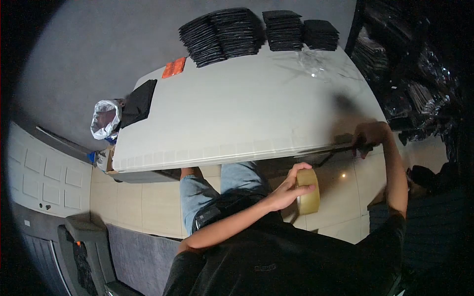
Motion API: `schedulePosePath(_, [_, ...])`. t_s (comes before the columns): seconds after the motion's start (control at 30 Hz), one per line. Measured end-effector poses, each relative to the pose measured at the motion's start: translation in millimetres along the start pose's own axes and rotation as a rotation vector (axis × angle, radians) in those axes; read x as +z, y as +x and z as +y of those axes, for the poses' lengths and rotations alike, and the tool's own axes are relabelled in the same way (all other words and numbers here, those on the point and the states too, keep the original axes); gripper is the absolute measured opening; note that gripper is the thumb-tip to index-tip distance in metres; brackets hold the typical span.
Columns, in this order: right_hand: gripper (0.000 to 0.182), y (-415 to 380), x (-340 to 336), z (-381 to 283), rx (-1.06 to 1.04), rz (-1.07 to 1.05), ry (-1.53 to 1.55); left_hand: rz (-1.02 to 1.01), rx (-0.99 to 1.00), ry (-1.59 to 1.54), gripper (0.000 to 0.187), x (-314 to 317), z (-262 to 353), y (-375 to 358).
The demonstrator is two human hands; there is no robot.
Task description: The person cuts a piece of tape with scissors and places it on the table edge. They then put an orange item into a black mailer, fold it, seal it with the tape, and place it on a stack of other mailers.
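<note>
My left hand [286, 191] is closed round a wide roll of clear yellowish packing tape [309, 192], just in front of the table's near edge. The thumb lies across the roll and the fingers reach behind it. Over at the right end of the table edge, my right hand [369, 136] is closed in shadow, with its fingers curled. What it grips, if anything, is too dark to make out. Strips of clear tape [197, 152] appear in a row along the near edge of the white table [232, 108].
Stacks of black packages [222, 37] stand along the table's far side, beside crumpled clear plastic [313, 61]. An orange packet [174, 68] and a black bag [139, 102] lie at the left. A lined bin [106, 120] adjoins the left edge. Dark shelves [414, 84] stand right.
</note>
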State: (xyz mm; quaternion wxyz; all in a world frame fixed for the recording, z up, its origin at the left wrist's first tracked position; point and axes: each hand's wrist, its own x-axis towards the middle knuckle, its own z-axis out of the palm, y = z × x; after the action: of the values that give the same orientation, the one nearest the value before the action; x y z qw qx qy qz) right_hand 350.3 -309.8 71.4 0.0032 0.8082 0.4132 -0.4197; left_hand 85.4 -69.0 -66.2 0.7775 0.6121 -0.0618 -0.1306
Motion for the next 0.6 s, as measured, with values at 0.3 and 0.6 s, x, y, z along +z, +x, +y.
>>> schedulePosePath(0.3, [0.027,72,-50,-33,0.009,0.32,0.445,-0.086,0.034,0.01,0.063,-2,15,-38])
schedulePosePath(0.6, [0.028,176,-65,-60,-0.42,1.096,-0.287,-0.042,0.019,0.036,0.068,-11,7,-42])
